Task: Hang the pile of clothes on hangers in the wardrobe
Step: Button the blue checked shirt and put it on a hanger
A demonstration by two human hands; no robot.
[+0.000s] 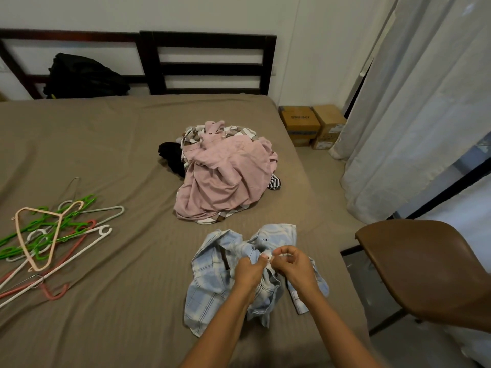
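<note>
As the blue plaid shirt (212,285) lies crumpled on the near side of the bed (119,144), we enter it first. Our left hand (249,272) and right hand (295,266) both pinch its front at what looks like a small white button, fingers curled narrow. We judge it best to hold the placket taut and work one button at a time.

- Pile of clothes (225,181): mid-bed, beyond the shirt.
- Hangers (47,235): well apart, at left.
- Chair (425,266): at right.

A black bag (85,75) leans against the dark headboard (207,65). Two cardboard boxes (313,126) sit on the floor beside white curtains (414,115). A brown chair (425,269) stands beside the bed (106,144).
</note>
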